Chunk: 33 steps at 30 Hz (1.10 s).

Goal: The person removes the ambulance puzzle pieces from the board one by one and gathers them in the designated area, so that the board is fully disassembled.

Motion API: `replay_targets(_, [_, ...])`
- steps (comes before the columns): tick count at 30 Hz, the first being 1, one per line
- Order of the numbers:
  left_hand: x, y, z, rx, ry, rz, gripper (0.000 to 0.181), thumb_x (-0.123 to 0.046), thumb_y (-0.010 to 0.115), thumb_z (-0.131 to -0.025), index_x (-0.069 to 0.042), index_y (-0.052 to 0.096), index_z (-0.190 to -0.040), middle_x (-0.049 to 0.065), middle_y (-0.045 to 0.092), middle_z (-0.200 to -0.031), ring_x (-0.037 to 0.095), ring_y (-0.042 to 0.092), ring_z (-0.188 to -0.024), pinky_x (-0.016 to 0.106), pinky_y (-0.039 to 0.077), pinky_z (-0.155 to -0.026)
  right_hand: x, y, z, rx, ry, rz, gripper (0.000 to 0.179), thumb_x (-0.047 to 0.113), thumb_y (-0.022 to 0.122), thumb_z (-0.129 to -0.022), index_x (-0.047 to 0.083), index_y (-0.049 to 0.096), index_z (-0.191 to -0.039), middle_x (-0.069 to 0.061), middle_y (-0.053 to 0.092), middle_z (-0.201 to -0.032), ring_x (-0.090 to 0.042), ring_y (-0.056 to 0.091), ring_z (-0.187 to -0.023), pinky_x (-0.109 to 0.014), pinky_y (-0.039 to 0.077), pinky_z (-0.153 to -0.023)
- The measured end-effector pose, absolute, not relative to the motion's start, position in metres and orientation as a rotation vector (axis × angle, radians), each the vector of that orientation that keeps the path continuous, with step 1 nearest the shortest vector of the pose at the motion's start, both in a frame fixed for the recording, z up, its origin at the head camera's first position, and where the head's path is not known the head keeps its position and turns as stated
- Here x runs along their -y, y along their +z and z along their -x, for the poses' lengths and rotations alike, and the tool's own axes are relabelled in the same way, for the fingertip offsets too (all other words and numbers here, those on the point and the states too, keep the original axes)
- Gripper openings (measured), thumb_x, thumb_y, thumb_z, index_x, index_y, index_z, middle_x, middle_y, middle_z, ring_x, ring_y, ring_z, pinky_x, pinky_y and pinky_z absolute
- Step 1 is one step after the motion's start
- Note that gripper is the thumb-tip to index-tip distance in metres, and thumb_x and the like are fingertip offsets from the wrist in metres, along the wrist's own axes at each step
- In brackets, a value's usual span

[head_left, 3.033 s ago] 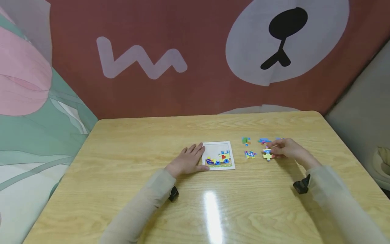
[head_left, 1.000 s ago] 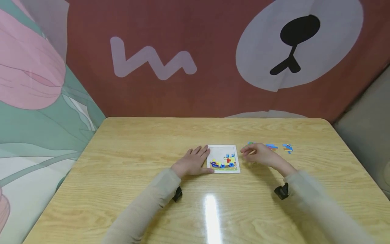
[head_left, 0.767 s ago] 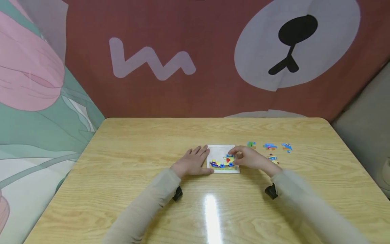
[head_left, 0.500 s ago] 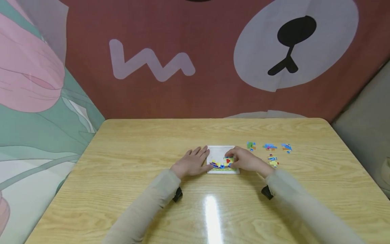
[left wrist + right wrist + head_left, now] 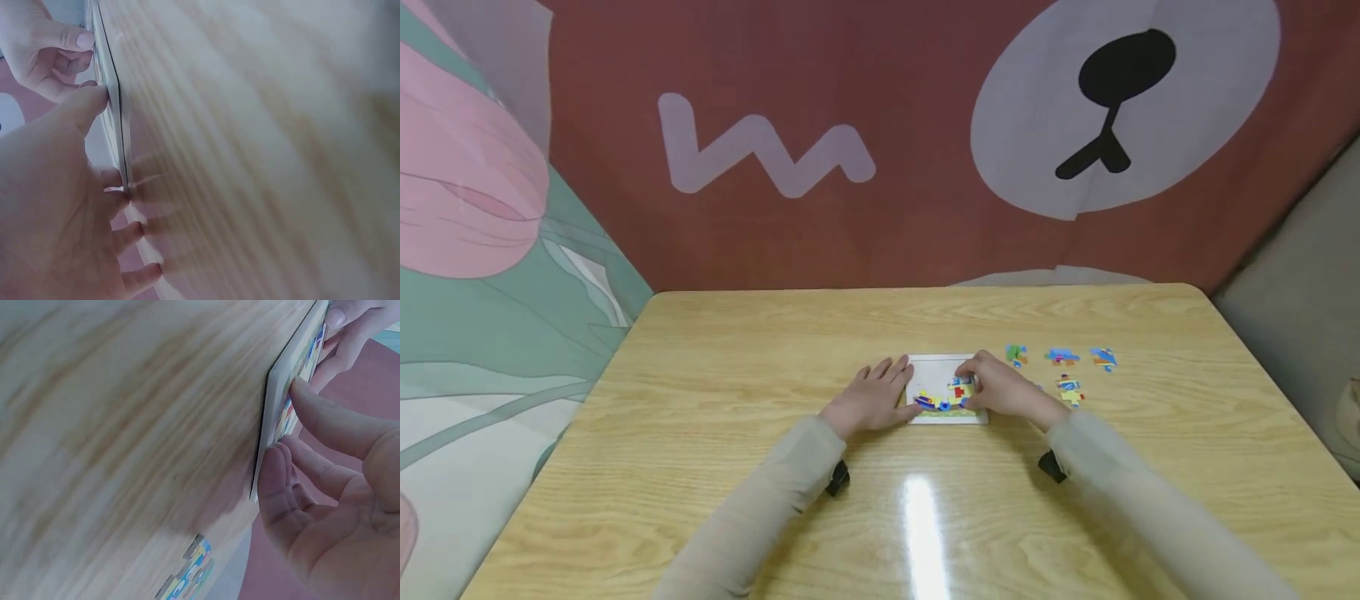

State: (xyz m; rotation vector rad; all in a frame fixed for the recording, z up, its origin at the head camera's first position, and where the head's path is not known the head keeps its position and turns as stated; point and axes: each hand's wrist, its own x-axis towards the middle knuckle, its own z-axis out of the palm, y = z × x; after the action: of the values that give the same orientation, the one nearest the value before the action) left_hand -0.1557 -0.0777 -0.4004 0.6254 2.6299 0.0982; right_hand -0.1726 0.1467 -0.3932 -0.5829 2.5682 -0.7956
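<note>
A square white-framed jigsaw puzzle (image 5: 934, 367) lies on the table, its lower part filled with colourful pieces that form a vehicle picture. My left hand (image 5: 871, 400) rests flat at its left edge, fingers spread along the frame and thumb at the lower left corner. My right hand (image 5: 1003, 390) is over the right side, thumb and fingertips curled around a puzzle piece, which they mostly cover. In the right wrist view, the right thumb (image 5: 337, 422) touches the puzzle's surface while the other fingers bend in at its edge. From the left wrist view, both hands meet the thin board.
Several loose pieces lie right of the board: a green one (image 5: 1016, 354), a blue and pink one (image 5: 1062, 357), a blue and orange one (image 5: 1103, 358) and a yellow one (image 5: 1071, 392). Another piece (image 5: 190, 572) sits near the right wrist. A patterned wall stands behind the table (image 5: 760, 358).
My right hand has moved left from the loose pieces onto the puzzle's right side, and its fingers have settled there. The left hand has stayed at the left edge.
</note>
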Motion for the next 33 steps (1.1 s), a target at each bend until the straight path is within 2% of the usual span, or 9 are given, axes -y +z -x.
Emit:
replay_targets(16, [0.0771,-0.4014,0.1575,-2.631,0.076,-0.617,0.075,-0.060,0.033,-0.097,-0.017,0.012,-0.155,0.000,0.003,-0.163,0.025,0.011,-0.151,0.048,0.016,-0.121,-0.1525,-0.3941,0.1757,-2.567,-0.843,0.577,0.034,0.008,0.072,-0.084,0.006,0.058,-0.114,-0.020,0.057,-0.112,-0.020,0.048,-0.081,-0.029,0.042,-0.071])
replay_targets(27, [0.0781,-0.4017,0.1574,-2.625,0.073,-0.616,0.075,-0.060,0.033,-0.097,-0.017,0.011,-0.155,0.000,0.002,-0.163,0.025,0.010,-0.151,0.048,0.015,-0.122,-0.1542,-0.3935,0.1765,-2.590,-0.901,0.604,0.027,-0.007,0.062,-0.085,0.005,0.062,-0.110,-0.014,0.061,-0.098,-0.020,0.055,-0.082,-0.032,0.048,-0.072])
replay_targets(33, [0.0780,-0.4023,0.1580,-2.621,0.081,-0.615,0.075,-0.060,0.032,-0.098,-0.017,0.011,-0.155,0.000,0.001,-0.163,0.025,0.009,-0.151,0.048,0.014,-0.122,-0.1549,-0.3948,0.1787,-2.575,-0.949,0.600,0.026,-0.009,0.060,-0.086,0.002,0.064,-0.109,-0.013,0.061,-0.093,-0.018,0.053,-0.077,-0.027,0.046,-0.067])
